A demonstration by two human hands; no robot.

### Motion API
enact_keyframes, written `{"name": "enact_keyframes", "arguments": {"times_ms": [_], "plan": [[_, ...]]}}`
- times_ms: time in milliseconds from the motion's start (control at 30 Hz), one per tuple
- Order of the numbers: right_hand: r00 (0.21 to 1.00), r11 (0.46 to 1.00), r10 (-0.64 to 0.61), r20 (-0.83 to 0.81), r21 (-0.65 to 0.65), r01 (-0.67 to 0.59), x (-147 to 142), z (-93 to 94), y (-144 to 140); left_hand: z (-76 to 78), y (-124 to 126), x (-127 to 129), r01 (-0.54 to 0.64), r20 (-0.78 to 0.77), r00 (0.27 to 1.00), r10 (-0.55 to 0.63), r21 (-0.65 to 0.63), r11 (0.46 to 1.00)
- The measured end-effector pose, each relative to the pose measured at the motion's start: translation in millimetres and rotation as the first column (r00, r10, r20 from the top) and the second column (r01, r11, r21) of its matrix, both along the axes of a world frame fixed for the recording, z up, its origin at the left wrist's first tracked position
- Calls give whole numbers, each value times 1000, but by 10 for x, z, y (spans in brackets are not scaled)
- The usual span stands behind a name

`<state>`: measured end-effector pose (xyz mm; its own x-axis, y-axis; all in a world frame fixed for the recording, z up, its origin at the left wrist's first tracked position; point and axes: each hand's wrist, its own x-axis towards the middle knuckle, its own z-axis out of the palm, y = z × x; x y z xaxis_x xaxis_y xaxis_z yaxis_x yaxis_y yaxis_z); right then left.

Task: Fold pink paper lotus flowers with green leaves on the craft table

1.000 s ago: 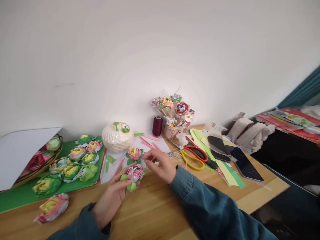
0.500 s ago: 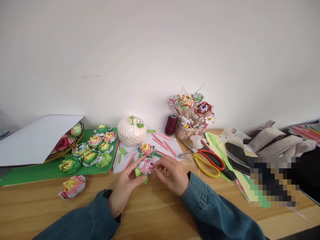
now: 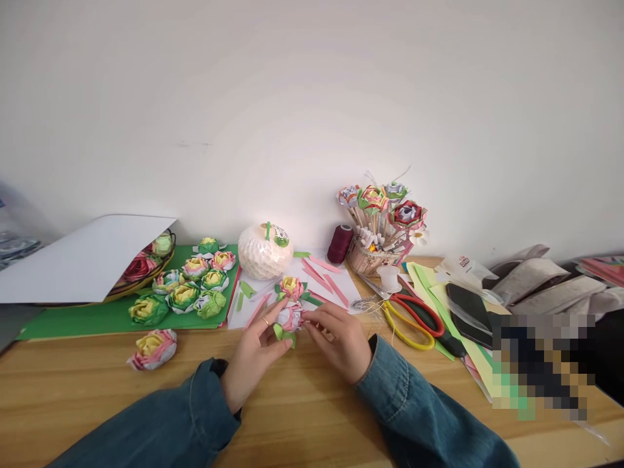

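Between my two hands is a pink and white paper flower (image 3: 291, 317) with light green paper leaves at its near side. My left hand (image 3: 259, 348) grips it from the left, thumb low by the green leaves and fingers around its far side. From the right, the bent fingers of my right hand (image 3: 338, 338) close on the flower's edge; the fingertips are partly hidden. Just beyond it lies a yellow-centred pink paper flower (image 3: 291, 287) with dark green leaves. To the left, a loose pink and yellow paper flower (image 3: 153, 350) rests on the wood.
Several green and pink flowers lie on a green sheet (image 3: 97, 325) at left. Behind stand a white textured ball (image 3: 264, 253), a maroon thread spool (image 3: 340, 244) and a basket (image 3: 364, 260) of flowers. Scissors (image 3: 412, 325), coloured paper and a black phone (image 3: 468, 312) lie at right.
The view has shifted a little, so the table things sit further right. My left thumb has moved up slightly against the green leaves, and both hands stay on the pink and white flower.
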<state>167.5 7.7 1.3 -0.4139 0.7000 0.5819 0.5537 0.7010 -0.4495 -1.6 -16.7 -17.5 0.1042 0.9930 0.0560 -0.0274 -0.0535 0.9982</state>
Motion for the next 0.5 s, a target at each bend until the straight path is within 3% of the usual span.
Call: {"name": "enact_keyframes", "arguments": {"times_ms": [67,200,500], "plan": [[998,990,9,-66,-139,-18,-6,32,10,-8,1,-5,12,-26,1000,-11,33,999],[977,910,-57,-204,-412,-33,-14,87,46,6,-11,-2,15,-38,999,-12,90,996],[968,863,-112,-224,-505,-17,-10,115,51,70,-29,11,17,122,992,-20,28,999]]}}
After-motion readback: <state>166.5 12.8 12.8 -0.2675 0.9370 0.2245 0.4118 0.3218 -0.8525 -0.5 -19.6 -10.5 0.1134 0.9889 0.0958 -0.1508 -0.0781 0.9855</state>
